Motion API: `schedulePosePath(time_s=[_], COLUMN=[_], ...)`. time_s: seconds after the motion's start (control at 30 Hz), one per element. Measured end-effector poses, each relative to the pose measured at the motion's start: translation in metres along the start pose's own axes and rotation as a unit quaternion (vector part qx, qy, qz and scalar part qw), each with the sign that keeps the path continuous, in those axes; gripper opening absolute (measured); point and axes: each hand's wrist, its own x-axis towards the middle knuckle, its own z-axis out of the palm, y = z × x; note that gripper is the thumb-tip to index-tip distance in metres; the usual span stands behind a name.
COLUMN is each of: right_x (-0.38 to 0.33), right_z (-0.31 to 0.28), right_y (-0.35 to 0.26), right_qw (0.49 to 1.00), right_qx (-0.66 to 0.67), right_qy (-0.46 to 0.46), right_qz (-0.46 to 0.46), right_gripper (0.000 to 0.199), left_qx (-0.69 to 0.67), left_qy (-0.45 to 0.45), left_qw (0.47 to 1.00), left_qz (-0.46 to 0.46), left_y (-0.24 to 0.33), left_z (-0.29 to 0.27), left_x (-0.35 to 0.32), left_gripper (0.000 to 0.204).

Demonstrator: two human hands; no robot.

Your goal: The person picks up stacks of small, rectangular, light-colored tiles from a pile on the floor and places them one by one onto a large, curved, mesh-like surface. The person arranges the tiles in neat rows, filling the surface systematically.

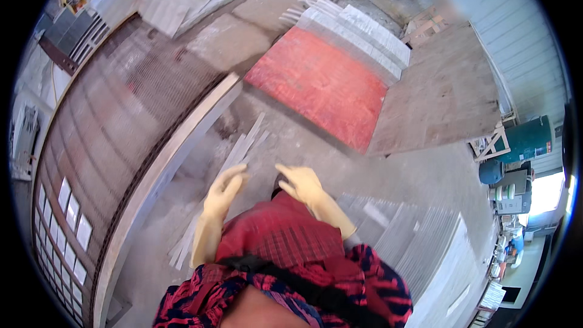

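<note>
Both of my hands wear cream rubber gloves and are raised in front of my body, above the floor. My left hand (226, 189) has its fingers stretched out and the thumb apart, with nothing in it. Close by, my right hand (299, 181) is held likewise, fingers extended toward the left one, with a gap between the two. Several pale flat strips (240, 149) lie on the floor beyond and beside my left hand. To the right of my right arm sits a stack of thin grey sheets (404, 240).
At left stands a long ribbed conveyor-like table (121, 109) with a raised pale edge (164, 152); white rectangular tiles (73, 212) lie at its near end. Ahead are a red board (322, 82), wrapped white stacks (355, 42) and a brown board (443, 88). A green barrel (528, 140) stands far right.
</note>
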Motion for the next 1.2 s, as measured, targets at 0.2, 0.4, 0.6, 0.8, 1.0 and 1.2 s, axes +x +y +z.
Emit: schedulePosePath(time_s=[0.2,0.4,0.6,0.8,1.0,1.2], right_x=[0.014,0.002,-0.048,-0.025,0.038,0.181], right_z=[-0.074,-0.023,0.012,0.014,0.013,-0.029], right_y=[0.131,0.270,0.336,0.385,0.496,0.616], right_qw=[0.989,0.960,0.800,0.686,0.736,0.764], right_qx=[0.017,0.048,0.276,0.453,0.461,0.388], right_qy=[-0.004,-0.077,-0.153,-0.076,-0.054,0.048], right_qz=[0.145,0.267,0.510,0.565,0.492,0.513], right_gripper=[0.055,0.057,0.063,0.061,0.060,0.053], left_qx=[0.047,0.132,0.143,0.089,0.104,0.130], left_qy=[-0.124,-0.138,-0.100,-0.140,-0.111,-0.152], left_qw=[0.990,0.977,0.978,0.984,0.982,0.979], left_qz=[-0.049,-0.092,-0.117,-0.065,-0.115,-0.051], left_y=[0.037,0.055,0.107,0.131,0.177,0.248], left_z=[0.125,0.151,0.155,0.176,0.196,0.212], left_x=[0.128,0.215,0.334,0.451,0.566,0.681], left_gripper=[0.044,0.040,0.045,0.045,0.045,0.045])
